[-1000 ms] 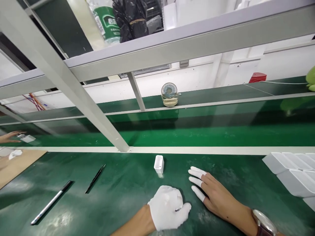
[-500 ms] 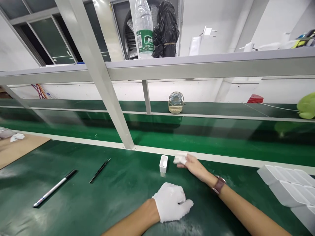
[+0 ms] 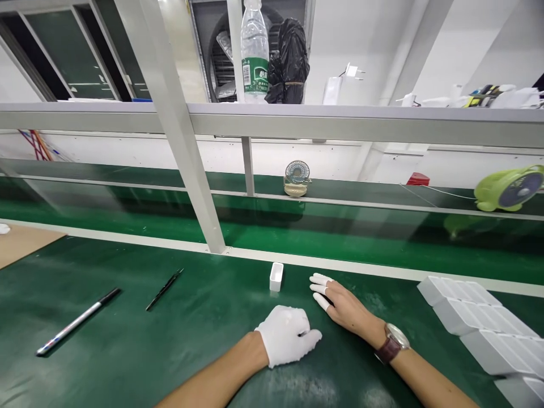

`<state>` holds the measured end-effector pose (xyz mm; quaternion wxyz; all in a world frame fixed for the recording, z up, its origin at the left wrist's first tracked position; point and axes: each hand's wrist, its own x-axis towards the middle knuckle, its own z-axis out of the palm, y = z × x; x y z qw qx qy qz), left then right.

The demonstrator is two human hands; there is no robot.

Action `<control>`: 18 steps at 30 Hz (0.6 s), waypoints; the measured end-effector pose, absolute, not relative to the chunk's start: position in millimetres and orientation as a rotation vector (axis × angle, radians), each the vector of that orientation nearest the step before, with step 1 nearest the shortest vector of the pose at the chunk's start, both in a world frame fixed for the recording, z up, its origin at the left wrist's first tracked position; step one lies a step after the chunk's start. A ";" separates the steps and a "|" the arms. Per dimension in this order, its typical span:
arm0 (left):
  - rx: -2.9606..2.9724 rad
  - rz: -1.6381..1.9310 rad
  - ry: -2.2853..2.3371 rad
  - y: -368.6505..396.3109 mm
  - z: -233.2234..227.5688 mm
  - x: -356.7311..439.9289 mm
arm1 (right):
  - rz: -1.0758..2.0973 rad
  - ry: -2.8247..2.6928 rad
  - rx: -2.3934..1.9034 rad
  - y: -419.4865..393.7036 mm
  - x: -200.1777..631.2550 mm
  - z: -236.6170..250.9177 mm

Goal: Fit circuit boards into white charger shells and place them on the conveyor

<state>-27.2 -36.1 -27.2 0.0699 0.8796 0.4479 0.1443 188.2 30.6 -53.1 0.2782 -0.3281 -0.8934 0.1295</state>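
On the green table, a small open white box (image 3: 276, 276) stands upright by the far edge. My left hand (image 3: 285, 335), in a white glove, rests just in front of it in a loose fist. Its thumb sticks out to the right; nothing shows in the fist, though its underside is hidden. To the box's right, my right hand (image 3: 342, 303) lies flat with fingers spread, apart from the box and holding nothing. White finger cots (image 3: 319, 288) cover several of its fingertips. A wristwatch (image 3: 393, 343) with a brown strap is on that wrist.
A silver marker (image 3: 79, 322) and black tweezers (image 3: 165, 289) lie on the left. White compartment trays (image 3: 480, 323) stand on the right. A post (image 3: 182, 130) rises from the table's far edge to a shelf (image 3: 340, 122). Beyond are a small fan (image 3: 296, 177) and a green fan (image 3: 505, 190).
My right hand has moved slightly right and back from the box, and its fingers have spread and settled on the table. The left fist keeps its shape. The view has shifted.
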 end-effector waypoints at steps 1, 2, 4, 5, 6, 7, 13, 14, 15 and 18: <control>2.650 0.444 1.348 -35.9 -27.2 -27.0 | 0.328 -2.423 -0.879 27.5 188.3 -52.3; 2.653 0.456 1.346 -35.7 -27.3 -26.8 | 0.310 -2.454 -0.876 25.2 187.3 -51.2; 2.651 0.471 1.345 -35.4 -28.2 -26.5 | 0.282 -2.520 -0.862 22.6 181.9 -48.4; 2.645 0.474 1.354 -35.3 -28.9 -26.4 | 0.276 -2.545 -0.854 22.6 177.7 -47.1; 2.634 0.471 1.365 -35.2 -29.8 -26.4 | 0.277 -2.560 -0.846 23.5 172.6 -45.9; 2.620 0.467 1.378 -35.1 -30.7 -26.4 | 0.277 -2.570 -0.841 25.5 167.0 -45.0; 2.550 0.425 1.402 -35.1 -30.8 -28.4 | 0.225 -2.594 -0.853 56.8 144.5 -44.9; 2.551 0.418 1.394 -35.2 -29.7 -28.9 | 0.205 -2.585 -0.878 63.0 146.5 -45.7; 2.550 0.414 1.386 -35.3 -28.5 -29.4 | 0.182 -2.569 -0.914 68.3 150.7 -46.8; 2.533 0.400 1.362 -35.8 -25.3 -30.2 | 0.116 -2.500 -1.027 74.2 172.5 -50.8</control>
